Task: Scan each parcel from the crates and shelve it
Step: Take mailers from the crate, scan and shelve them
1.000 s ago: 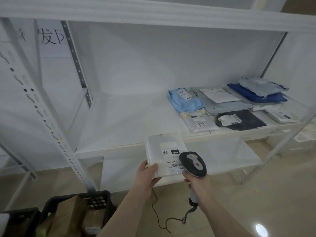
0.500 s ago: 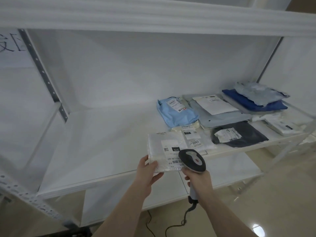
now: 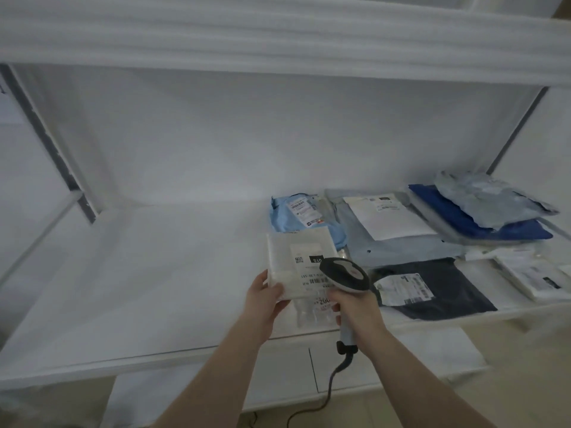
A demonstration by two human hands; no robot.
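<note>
- The left and middle of the white shelf board [image 3: 148, 273] lay bare, open to a reach from the front.
- Its right part was crowded with a light blue bagged parcel [image 3: 296, 217], a dark flat parcel [image 3: 445, 291] and a stacked blue parcel [image 3: 482, 220].
- The white upper shelf edge [image 3: 278, 47] capped the opening overhead.

Left hand [image 3: 264, 299] holds parcel [image 3: 298, 262]; right hand [image 3: 355, 307] holds scanner [image 3: 344, 274].

Held parcel [image 3: 298, 261] above shelf [image 3: 154, 288] front, scanner [image 3: 346, 273] right, shelved parcels [image 3: 432, 242] behind
</note>
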